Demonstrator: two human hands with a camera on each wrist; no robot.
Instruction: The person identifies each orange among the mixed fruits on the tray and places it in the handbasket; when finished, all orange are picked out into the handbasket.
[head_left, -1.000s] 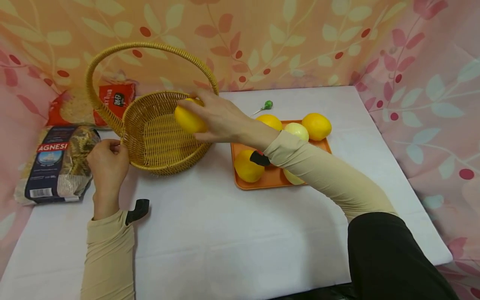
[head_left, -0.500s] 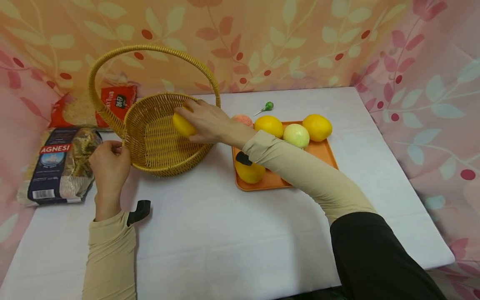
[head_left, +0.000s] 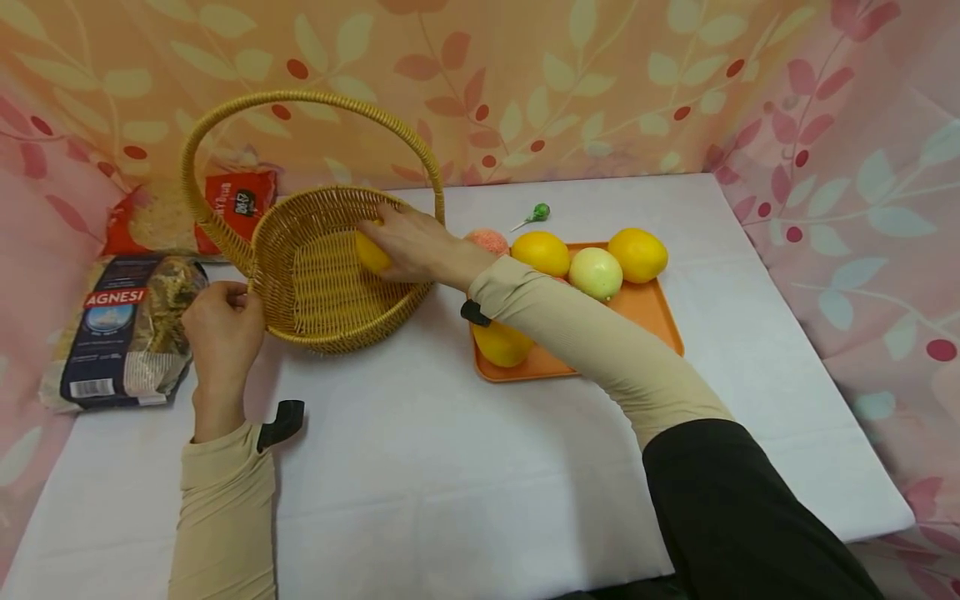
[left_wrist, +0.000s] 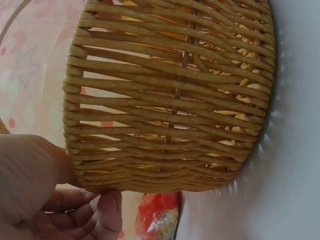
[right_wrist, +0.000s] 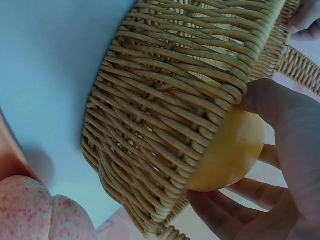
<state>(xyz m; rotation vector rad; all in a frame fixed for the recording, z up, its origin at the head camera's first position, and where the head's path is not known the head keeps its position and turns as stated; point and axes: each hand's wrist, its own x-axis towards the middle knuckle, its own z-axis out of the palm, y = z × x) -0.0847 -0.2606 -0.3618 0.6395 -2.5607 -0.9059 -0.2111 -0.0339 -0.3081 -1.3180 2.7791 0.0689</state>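
Lowers 1 fruit (head_left: 372, 253) deeper into basket (head_left: 341, 337), gripped in curled right hand (head_left: 416, 246).
Looks nearly placed, not yet released; pinches basket edge with left hand (head_left: 225, 327).

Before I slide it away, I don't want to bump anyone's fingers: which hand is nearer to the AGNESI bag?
Left. The left hand holds the basket right beside the AGNESI bag; the right hand is farther off, holding a yellow fruit at the basket's opposite side.
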